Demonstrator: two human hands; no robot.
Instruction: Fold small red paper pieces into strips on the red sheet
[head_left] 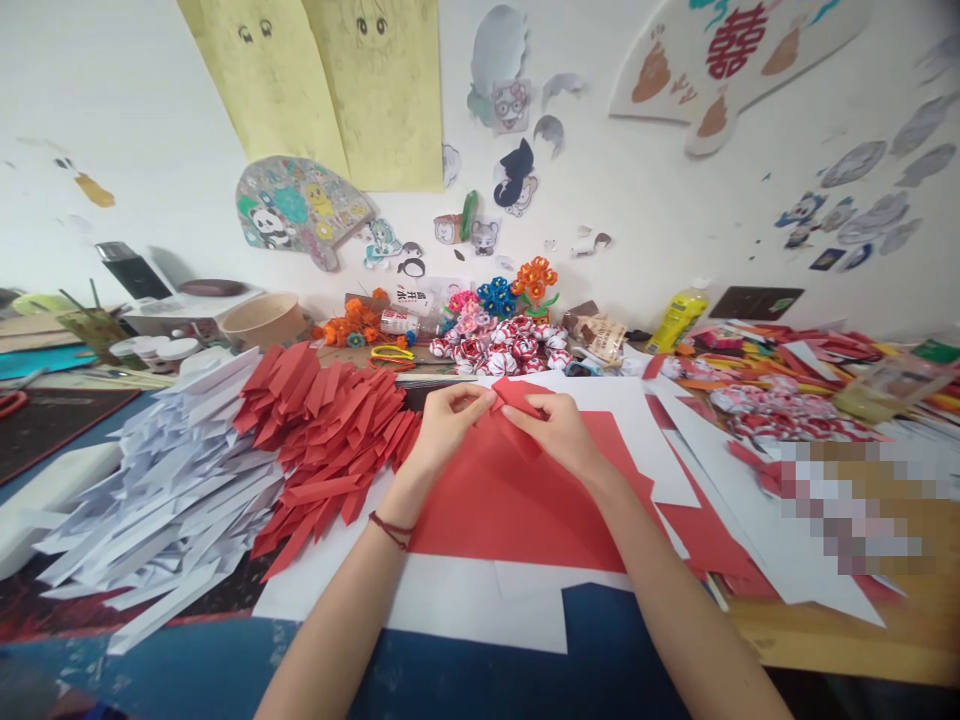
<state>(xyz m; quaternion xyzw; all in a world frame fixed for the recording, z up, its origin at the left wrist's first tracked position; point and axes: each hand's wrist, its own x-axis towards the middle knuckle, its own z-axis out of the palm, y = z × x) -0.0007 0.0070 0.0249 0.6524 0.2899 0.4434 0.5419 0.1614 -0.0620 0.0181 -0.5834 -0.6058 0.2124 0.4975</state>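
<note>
Both of my hands meet above the middle of the table, holding a partly folded red paper piece (525, 398). My left hand (456, 415) pinches its left corner between thumb and fingers. My right hand (553, 425) grips the right side, thumb near the centre fold. Part of the piece hangs down between the hands. Beneath them lies a large red sheet (517, 510) on top of white sheets (480, 600). Left of my hands is a heap of folded red strips (330, 430), beside a heap of folded white strips (180, 490).
Behind my hands stand red-and-white folded balls (510, 348), orange flowers (536, 280) and yellow-handled scissors (391, 355). A yellow bottle (679, 315) stands at the back right. A round tub (262, 320) is at the back left. More paper sheets (757, 510) spread to the right.
</note>
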